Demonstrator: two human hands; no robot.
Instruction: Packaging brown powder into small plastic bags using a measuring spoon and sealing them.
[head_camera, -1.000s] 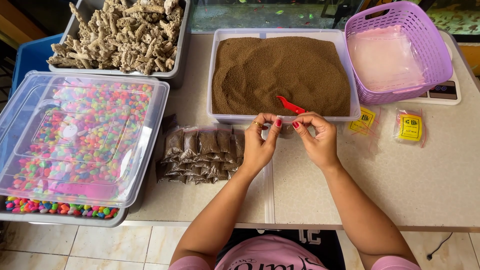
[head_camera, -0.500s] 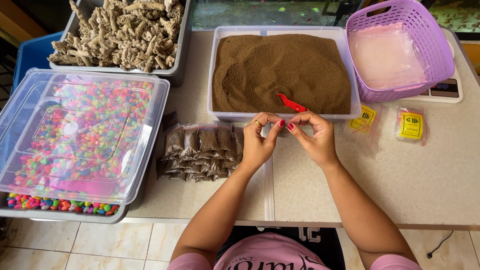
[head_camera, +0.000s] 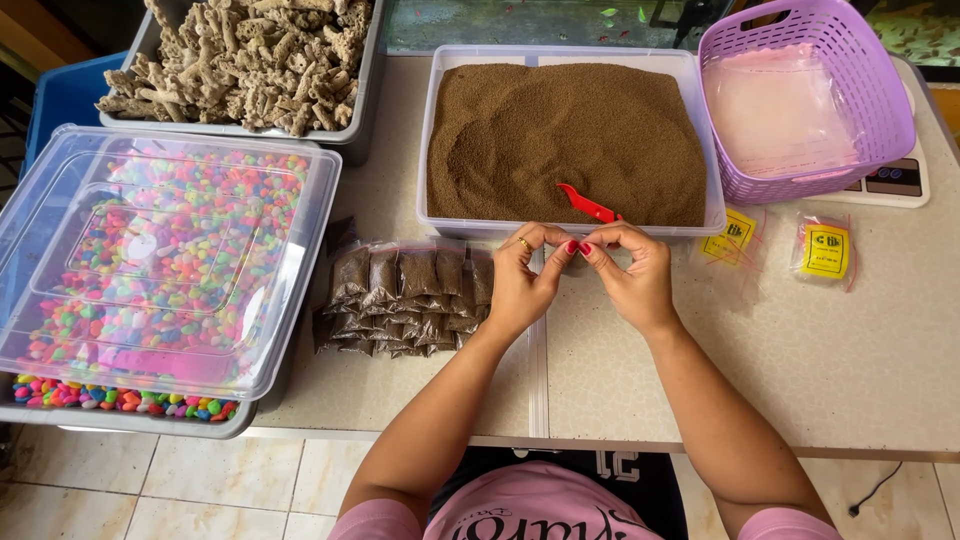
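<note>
Just in front of the near wall of the clear tub of brown granules (head_camera: 570, 130), my left hand (head_camera: 520, 285) and my right hand (head_camera: 635, 280) meet, fingertips pinched together over something small between them; what it is I cannot make out, as my own fingers hide it. One red scoop (head_camera: 588, 204) lies on the granules just beyond my knuckles. Beside my left hand lies a pile of small clear bags filled with brown granules (head_camera: 405, 300), overlapping in rows, too many and too stacked to count surely. To my right lie two small packets with yellow labels (head_camera: 822, 250), apart from each other on the table (head_camera: 800, 360). Further right stands one purple basket (head_camera: 890, 120) holding clear plastic bags, resting on a scale (head_camera: 895, 180) of which only the edge shows. At my far left sit two trays: one lidded clear box of coloured pebbles (head_camera: 160, 260), and behind it one grey tray of pale rough chunks (head_camera: 250, 60). A blue bin (head_camera: 65, 95) peeks out beyond those.
</note>
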